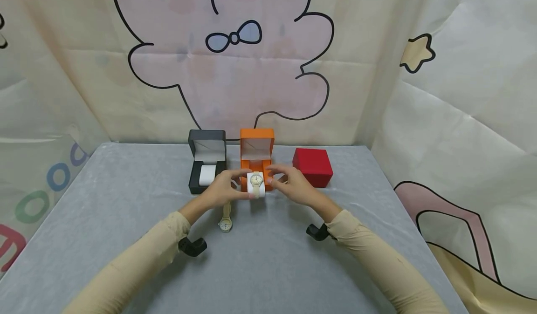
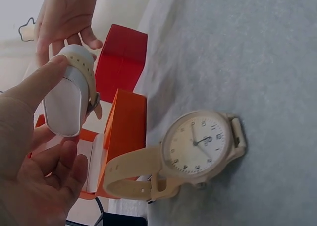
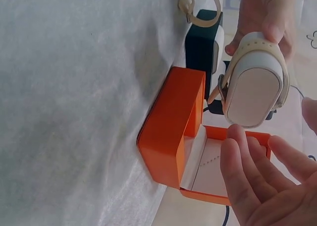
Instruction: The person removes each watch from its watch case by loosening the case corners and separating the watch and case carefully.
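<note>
A screened-off booth is suggested by the cartoon-printed curtains point(image 1: 356, 95) hung around three sides of a table point(image 1: 268, 267).

Sleeved arms point(image 1: 134, 263) stretched forward, left fingers point(image 2: 64, 159) pinching, right fingers point(image 3: 238, 174) loosely curved.

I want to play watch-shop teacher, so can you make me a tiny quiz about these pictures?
1. Which box is shut?

2. True or false: the left hand is holding a white cushion with a watch strapped round it.

3. How many watches can you count?

Key:
1. The red box.
2. True.
3. Two: one on the white cushion, and a second watch on the table.
</note>
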{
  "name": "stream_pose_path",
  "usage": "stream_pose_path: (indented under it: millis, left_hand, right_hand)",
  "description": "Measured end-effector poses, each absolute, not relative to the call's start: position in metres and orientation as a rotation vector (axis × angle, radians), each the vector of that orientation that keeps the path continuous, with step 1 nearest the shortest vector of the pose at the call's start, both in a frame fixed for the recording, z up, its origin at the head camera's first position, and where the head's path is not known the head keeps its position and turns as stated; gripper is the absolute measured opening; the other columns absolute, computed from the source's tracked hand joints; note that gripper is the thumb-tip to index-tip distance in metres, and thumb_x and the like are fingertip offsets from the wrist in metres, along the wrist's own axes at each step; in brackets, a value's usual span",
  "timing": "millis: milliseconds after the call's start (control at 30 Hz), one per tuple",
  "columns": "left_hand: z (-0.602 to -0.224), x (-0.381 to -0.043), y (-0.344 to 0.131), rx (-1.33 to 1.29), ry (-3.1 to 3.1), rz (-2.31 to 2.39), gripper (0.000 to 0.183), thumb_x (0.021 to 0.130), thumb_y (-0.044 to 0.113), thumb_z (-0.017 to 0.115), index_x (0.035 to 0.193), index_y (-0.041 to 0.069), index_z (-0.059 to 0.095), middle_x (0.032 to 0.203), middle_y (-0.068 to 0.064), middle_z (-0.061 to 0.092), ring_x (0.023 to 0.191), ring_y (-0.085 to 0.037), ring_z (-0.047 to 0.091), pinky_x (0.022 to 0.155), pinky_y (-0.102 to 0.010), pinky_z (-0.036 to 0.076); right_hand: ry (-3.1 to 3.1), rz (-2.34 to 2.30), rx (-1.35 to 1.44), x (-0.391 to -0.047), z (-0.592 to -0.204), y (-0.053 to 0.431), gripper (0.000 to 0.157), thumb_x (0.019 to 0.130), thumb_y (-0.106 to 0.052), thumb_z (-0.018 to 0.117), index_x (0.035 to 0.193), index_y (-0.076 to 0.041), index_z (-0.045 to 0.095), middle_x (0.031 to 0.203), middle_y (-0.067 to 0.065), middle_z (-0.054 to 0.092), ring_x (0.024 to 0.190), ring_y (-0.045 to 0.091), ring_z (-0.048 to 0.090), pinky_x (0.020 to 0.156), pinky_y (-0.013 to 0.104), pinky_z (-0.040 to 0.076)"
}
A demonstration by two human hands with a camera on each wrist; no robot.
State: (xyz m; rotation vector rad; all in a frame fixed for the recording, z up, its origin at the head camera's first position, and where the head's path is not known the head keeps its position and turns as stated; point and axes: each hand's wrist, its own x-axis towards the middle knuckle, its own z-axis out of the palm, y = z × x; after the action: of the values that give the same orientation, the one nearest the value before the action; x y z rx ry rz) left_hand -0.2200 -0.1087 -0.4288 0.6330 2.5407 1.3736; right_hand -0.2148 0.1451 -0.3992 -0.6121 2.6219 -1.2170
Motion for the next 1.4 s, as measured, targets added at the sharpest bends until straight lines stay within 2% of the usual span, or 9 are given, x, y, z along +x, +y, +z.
stream_pose_path:
  millis: [167, 367, 500, 600, 733, 1033, 1233, 1400]
  left_hand:
    - [-0.43, -0.215, -0.106, 0.638, 2.567, 1.388, 0.075, 0.079, 0.032, 0.088, 0.144, 0.011, 0.057, 0.116, -0.019, 0.066, 0.103, -0.035, 0.063, 0.084, -0.037, 0.054]
    - [-0.431, -0.211, -0.104, 0.669, 2.579, 1.419, 0.074, 0.078, 0.031, 0.089, 0.142, 0.01, 0.058, 0.116, -0.019, 0.067, 0.102, -0.037, 0.064, 0.08, -0.033, 0.054]
    - [-0.43, -0.207, -0.101, 0.69, 2.592, 1.411, 0.076, 0.076, 0.033, 0.09, 0.142, 0.011, 0.059, 0.117, -0.016, 0.069, 0.1, -0.033, 0.065, 0.082, -0.033, 0.054]
    - [-0.43, -0.205, -0.099, 0.702, 2.602, 1.403, 0.078, 0.074, 0.034, 0.091, 0.142, 0.012, 0.06, 0.119, -0.011, 0.071, 0.099, -0.028, 0.065, 0.082, -0.033, 0.055]
    - [-0.429, -0.202, -0.097, 0.698, 2.607, 1.404, 0.078, 0.074, 0.032, 0.092, 0.142, 0.012, 0.06, 0.118, -0.007, 0.071, 0.098, -0.026, 0.065, 0.083, -0.036, 0.055]
    - [-0.433, -0.2, -0.097, 0.683, 2.619, 1.387, 0.077, 0.074, 0.033, 0.091, 0.142, 0.014, 0.06, 0.115, -0.004, 0.072, 0.097, -0.021, 0.063, 0.083, -0.033, 0.054]
    - [-0.432, -0.2, -0.097, 0.678, 2.642, 1.364, 0.078, 0.073, 0.037, 0.091, 0.142, 0.015, 0.06, 0.112, -0.004, 0.072, 0.092, -0.02, 0.062, 0.078, -0.032, 0.053]
    - [-0.431, -0.199, -0.096, 0.683, 2.629, 1.368, 0.077, 0.074, 0.036, 0.091, 0.142, 0.013, 0.06, 0.111, -0.006, 0.072, 0.09, -0.022, 0.061, 0.075, -0.032, 0.051]
  right_hand:
    - [2.6, -1.204, -0.643, -0.209, -0.401, 0.144, 0.055, 0.097, -0.03, 0.069, 0.147, -0.014, 0.052, 0.147, 0.011, 0.055, 0.114, 0.029, 0.066, 0.084, 0.036, 0.06]
    - [2.518, -1.253, -0.738, -0.206, -0.405, 0.142, 0.071, 0.092, -0.025, 0.076, 0.154, -0.014, 0.043, 0.153, 0.01, 0.048, 0.127, 0.033, 0.057, 0.095, 0.044, 0.057]
    - [2.451, -1.282, -0.834, -0.205, -0.41, 0.141, 0.081, 0.086, -0.02, 0.082, 0.155, -0.015, 0.04, 0.151, 0.006, 0.048, 0.127, 0.031, 0.055, 0.099, 0.047, 0.055]
    - [2.417, -1.297, -0.865, -0.204, -0.413, 0.14, 0.083, 0.083, -0.02, 0.084, 0.154, -0.018, 0.041, 0.147, 0.003, 0.051, 0.123, 0.03, 0.057, 0.099, 0.045, 0.055]
    - [2.422, -1.313, -0.852, -0.203, -0.416, 0.139, 0.08, 0.082, -0.023, 0.086, 0.151, -0.022, 0.046, 0.141, 0.002, 0.056, 0.117, 0.029, 0.061, 0.097, 0.043, 0.056]
    - [2.462, -1.315, -0.84, -0.199, -0.42, 0.137, 0.075, 0.081, -0.027, 0.087, 0.147, -0.023, 0.052, 0.134, 0.001, 0.061, 0.114, 0.031, 0.061, 0.095, 0.046, 0.055]
    - [2.511, -1.27, -0.87, -0.2, -0.42, 0.135, 0.07, 0.084, -0.025, 0.085, 0.146, -0.02, 0.053, 0.136, 0.002, 0.062, 0.112, 0.023, 0.062, 0.096, 0.044, 0.056]
    - [2.541, -1.245, -0.906, -0.199, -0.419, 0.133, 0.067, 0.085, -0.024, 0.083, 0.145, -0.02, 0.054, 0.128, -0.001, 0.065, 0.106, 0.018, 0.062, 0.092, 0.043, 0.056]
